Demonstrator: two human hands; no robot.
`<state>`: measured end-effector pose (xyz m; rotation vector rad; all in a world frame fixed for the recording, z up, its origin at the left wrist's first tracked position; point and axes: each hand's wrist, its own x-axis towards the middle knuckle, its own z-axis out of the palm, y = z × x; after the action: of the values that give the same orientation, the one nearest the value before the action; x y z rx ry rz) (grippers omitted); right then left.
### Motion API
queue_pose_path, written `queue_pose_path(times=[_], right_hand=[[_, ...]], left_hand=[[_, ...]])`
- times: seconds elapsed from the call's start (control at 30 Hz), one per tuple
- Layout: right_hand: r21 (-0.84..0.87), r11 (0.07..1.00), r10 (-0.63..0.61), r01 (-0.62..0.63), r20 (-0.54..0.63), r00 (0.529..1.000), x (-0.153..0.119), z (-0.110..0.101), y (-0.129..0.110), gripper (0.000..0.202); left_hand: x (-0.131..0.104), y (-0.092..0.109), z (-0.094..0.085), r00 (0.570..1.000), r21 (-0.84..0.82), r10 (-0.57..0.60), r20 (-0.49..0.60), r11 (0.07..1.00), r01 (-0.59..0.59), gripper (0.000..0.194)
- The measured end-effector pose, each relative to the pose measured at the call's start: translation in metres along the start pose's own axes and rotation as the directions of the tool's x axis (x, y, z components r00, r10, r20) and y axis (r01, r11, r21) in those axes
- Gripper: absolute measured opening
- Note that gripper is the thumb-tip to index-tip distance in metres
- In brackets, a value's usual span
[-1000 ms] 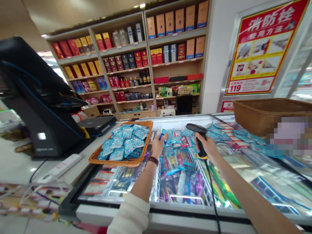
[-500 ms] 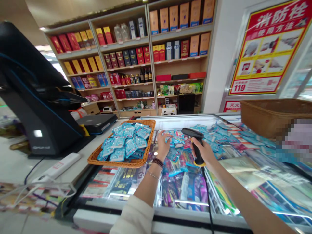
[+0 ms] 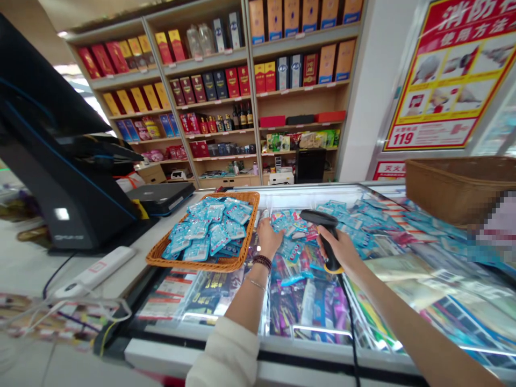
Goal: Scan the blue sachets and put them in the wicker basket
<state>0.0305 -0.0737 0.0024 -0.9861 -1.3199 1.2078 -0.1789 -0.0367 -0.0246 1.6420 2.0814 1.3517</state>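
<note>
My right hand (image 3: 337,248) is wrapped round the handle of a black barcode scanner (image 3: 320,218), whose cable hangs down over the freezer's front edge. Beside the right rim of an orange wicker basket (image 3: 152,257), my left hand (image 3: 269,239) hovers above the freezer with its thumb apart from the fingers; nothing shows in it. Small blue packets (image 3: 220,236) are heaped in that basket. More blue packets (image 3: 291,249) lie in the freezer just right of my left hand, under the scanner.
At the left stand a black register (image 3: 60,177), a dark flat device (image 3: 161,198) and a white power strip (image 3: 97,271) with cables. A brown basket (image 3: 455,188) is at the right. Boxed goods fill shelves (image 3: 245,54) behind the freezer (image 3: 318,191).
My left hand's fingers have shifted slightly, with the thumb now pointing right. The scanner stays in my right hand. The view has tilted and moved a little.
</note>
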Motion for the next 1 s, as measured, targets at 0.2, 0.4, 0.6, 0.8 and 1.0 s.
queue_pose_path(times=[0.2, 0.4, 0.6, 0.8, 1.0], right_hand=[[-0.044, 0.999, 0.017, -0.016, 0.019, 1.000, 0.001, 0.001, 0.002, 0.049], [-0.237, 0.971, 0.007, 0.022, 0.121, 0.993, -0.007, -0.002, -0.012, 0.050], [-0.493, 0.862, -0.029, 0.121, 0.190, 0.981, -0.014, -0.001, -0.022, 0.048], [-0.568, 0.812, -0.031, 0.133, 0.186, 0.982, -0.014, 0.000, -0.025, 0.047], [-0.600, 0.788, -0.033, 0.139, 0.186, 0.982, -0.015, 0.000, -0.025, 0.047]], left_hand=[[0.008, -0.004, 0.009, 0.998, -0.242, -0.054, -0.031, 0.969, 0.045, 0.060], [0.013, -0.015, 0.012, 0.991, -0.629, -0.137, -0.005, 0.770, 0.103, 0.011], [0.014, -0.009, 0.013, 0.983, -0.710, -0.163, 0.081, 0.683, 0.172, 0.033], [0.014, -0.016, 0.015, 0.998, -0.516, -0.044, 0.054, 0.854, 0.065, 0.021], [0.014, -0.016, 0.010, 0.999, -0.354, -0.018, 0.031, 0.935, 0.028, 0.024]])
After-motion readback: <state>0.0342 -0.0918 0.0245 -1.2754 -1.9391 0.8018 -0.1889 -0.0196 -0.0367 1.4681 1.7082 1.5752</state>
